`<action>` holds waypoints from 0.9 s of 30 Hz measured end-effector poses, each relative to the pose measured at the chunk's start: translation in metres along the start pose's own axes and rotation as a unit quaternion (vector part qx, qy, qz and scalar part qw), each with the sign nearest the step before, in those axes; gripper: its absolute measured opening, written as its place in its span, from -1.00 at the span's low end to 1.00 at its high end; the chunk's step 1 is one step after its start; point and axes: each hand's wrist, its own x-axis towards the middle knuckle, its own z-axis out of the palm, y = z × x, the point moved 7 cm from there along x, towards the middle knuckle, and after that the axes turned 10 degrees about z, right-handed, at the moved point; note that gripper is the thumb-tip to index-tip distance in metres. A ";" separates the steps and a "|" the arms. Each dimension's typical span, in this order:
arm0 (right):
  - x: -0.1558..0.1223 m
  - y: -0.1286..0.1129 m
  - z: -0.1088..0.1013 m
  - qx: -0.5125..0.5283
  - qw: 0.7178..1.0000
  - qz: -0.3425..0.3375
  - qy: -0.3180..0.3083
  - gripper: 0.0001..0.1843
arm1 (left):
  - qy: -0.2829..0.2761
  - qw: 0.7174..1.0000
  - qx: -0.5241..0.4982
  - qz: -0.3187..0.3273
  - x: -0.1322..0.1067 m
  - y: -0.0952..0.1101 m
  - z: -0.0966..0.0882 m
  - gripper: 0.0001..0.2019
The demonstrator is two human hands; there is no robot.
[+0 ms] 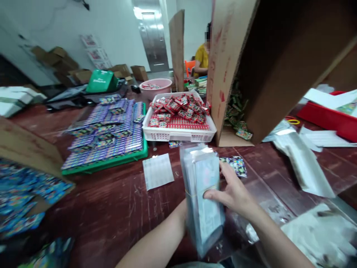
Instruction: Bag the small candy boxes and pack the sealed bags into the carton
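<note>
A thick bundle of clear plastic bags (pixel 208 208) with pale printed paper at its front, bound by a thin rubber band, stands tilted in front of me. My right hand (pixel 232 190) grips its right side, thumb pressed on the front face and the other fingers at the far edge. The wrist of my left hand (pixel 184 214) goes behind the bundle's left side; the fingers there are hidden. Just beyond the right hand lie several small colourful packets (pixel 237 165). A pale printed sheet (pixel 158 172) lies on the table to the left of the bundle.
Ahead are a white basket (pixel 178 134) of red packets and a green tray (pixel 106 165) of purple packets. A tall cardboard box (pixel 228 70) stands right of the basket. Blue packets (pixel 22 193) lie at left, a red bin (pixel 320 115) at right. Behind sits a person (pixel 202 57) in yellow.
</note>
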 end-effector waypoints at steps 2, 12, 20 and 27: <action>0.005 -0.010 0.008 -0.099 0.993 -0.059 0.036 0.14 | 0.023 0.998 -0.042 -0.036 -0.028 -0.003 -0.023 -0.29; -0.001 -0.056 0.087 -0.281 0.934 -0.218 -0.024 -0.79 | 0.370 0.928 0.012 0.030 -0.123 0.035 -0.111 -0.50; 0.006 -0.057 0.110 -0.423 0.874 -0.221 -0.089 -0.83 | 0.295 0.929 0.221 0.018 -0.133 0.042 -0.115 -0.44; 0.024 -0.039 0.038 -0.427 0.858 -0.239 0.154 -0.88 | 0.187 0.923 0.337 -0.003 -0.107 0.033 -0.118 -0.28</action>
